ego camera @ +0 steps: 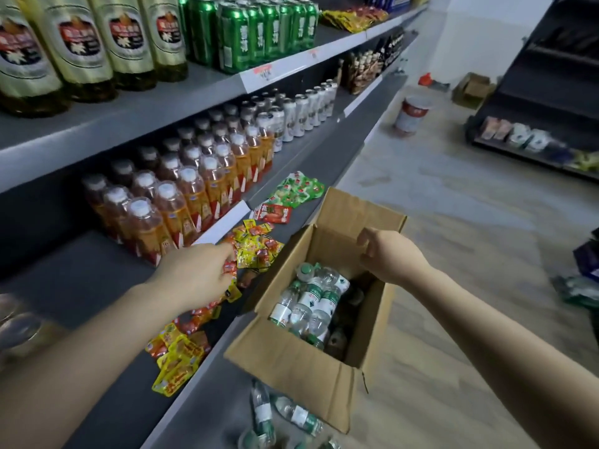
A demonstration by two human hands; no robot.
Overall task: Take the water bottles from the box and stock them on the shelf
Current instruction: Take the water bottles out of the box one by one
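An open cardboard box (301, 361) sits at the front edge of the grey shelf (81, 280). Inside it lie several clear water bottles (311, 299) with green-and-white labels. My right hand (389, 257) grips the rim of the box's right wall, fingers curled over it. Reaching over the shelf, my left hand (194, 277) lies with its fingertips on a heap of red and yellow snack packets (256, 247); it holds no bottle. Two more water bottles (291, 413) lie below the box on a lower level.
Orange drink bottles (181, 209) and white cans (301, 115) fill the shelf behind the packets. Green cans (259, 30) and large bottles (81, 43) stand on the shelf above. Green snack bags (295, 189) lie further along. A bucket (411, 115) stands in the aisle.
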